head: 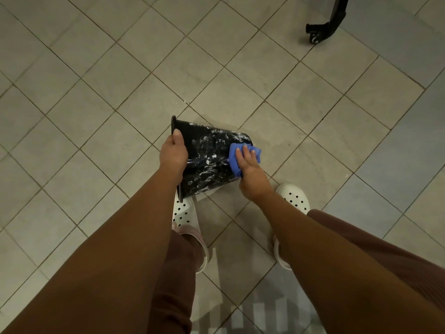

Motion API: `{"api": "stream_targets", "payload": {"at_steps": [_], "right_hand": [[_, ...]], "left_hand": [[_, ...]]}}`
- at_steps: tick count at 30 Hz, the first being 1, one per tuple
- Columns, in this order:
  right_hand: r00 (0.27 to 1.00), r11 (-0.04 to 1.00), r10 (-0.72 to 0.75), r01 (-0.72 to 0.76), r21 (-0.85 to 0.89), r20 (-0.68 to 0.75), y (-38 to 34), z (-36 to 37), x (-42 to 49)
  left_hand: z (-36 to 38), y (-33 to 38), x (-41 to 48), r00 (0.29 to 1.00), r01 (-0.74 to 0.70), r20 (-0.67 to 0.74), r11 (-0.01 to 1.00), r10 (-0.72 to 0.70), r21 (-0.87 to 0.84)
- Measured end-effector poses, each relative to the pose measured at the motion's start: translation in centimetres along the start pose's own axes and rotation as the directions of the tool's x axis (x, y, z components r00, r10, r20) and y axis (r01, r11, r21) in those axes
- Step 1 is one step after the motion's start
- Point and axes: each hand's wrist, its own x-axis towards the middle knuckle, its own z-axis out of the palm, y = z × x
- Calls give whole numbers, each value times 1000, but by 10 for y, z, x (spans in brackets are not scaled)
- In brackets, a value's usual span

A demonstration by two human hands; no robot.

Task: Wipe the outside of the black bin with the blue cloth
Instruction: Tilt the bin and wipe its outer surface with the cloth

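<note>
Fingers [245, 152] of the right hand [250, 172] lie stretched and slightly spread across the crumpled blue cloth [234, 162], pressing it flat against the side wall of the round black bin [209, 150], close to its base. Over on the other side, the left hand [173, 153] grips the bin's rim, thumb on the outside, fingers curled out of sight. The bin is held off the grey tiled floor [108, 97], tipped on its side, mouth to the left, base to the right, its shiny wall smeared with white flecks. Below it stand two white perforated clogs [184, 213], one on each foot. Far off at the top right sits a black curved leg with a castor [323, 26].
</note>
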Motion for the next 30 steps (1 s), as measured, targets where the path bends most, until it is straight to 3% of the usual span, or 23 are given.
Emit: {"api": "stream_targets", "payload": {"at_steps": [3,8,11,19,25,30], "right_hand": [[998,997,55,-55,50,10,0,-4,4],[995,958,95,-84,274,-30,-6,4,0],[995,989,62,-51,141,-75,-4,7,7],[989,997,80,-77,30,-126,17,10,1],[976,988,-144,134,-70,-161,3,24,-1],[990,999,-16,20,29,-140,5,13,13]], "left_hand": [[1,-1,-3,999,-5,32,1000,5,-18],[2,-3,-6,998,20,58,993,-13,-114],[4,-3,-7,997,2,77,989,10,-148],[3,-3,-3,998,-23,52,992,30,-128],[0,-6,2,999,-10,51,995,16,-102],[2,-3,1,999,48,13,987,-47,-151]]}}
